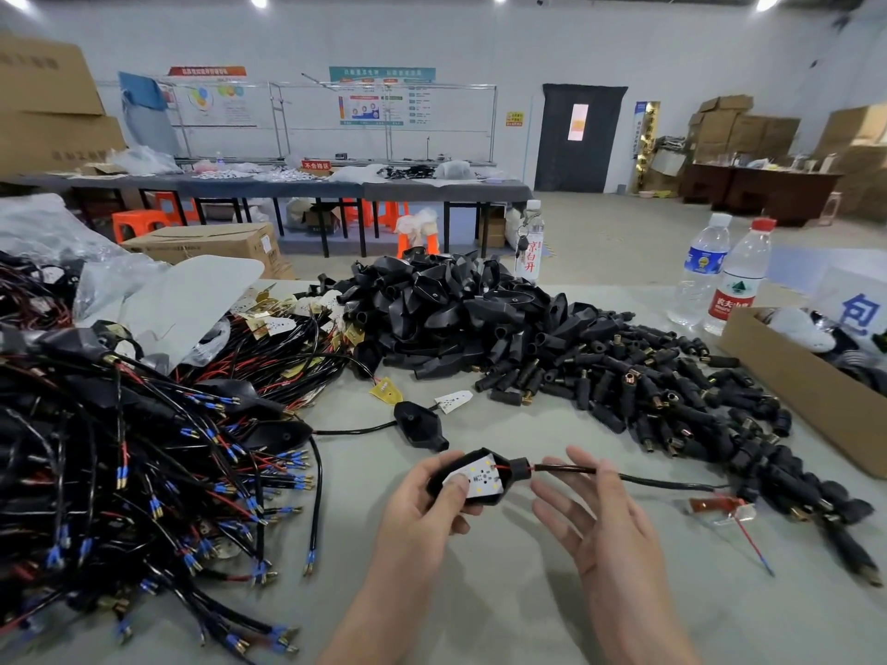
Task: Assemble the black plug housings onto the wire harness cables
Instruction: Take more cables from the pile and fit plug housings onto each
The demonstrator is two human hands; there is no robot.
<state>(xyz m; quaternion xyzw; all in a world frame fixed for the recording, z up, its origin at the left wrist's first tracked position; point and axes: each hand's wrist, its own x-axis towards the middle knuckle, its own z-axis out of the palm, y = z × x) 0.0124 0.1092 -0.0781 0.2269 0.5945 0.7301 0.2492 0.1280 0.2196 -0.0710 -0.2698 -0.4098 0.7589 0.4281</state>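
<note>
My left hand (422,506) grips a black plug housing (504,472) with a white LED board (477,478) seated inside it; the thumb presses on the board. A black cable (648,482) with a red wire leaves the housing's neck to the right. My right hand (600,515) is spread, fingers straight, and the cable runs across its fingertips. A second housing (420,423) on its cable lies on the table just beyond. A pile of empty black housings (456,309) sits further back.
A tangle of wire harnesses (144,448) with blue terminals fills the left. Several small black connectors (672,400) spread to the right. A cardboard box (806,391) and two water bottles (720,276) stand at the right edge. Plastic bags (182,300) lie at back left.
</note>
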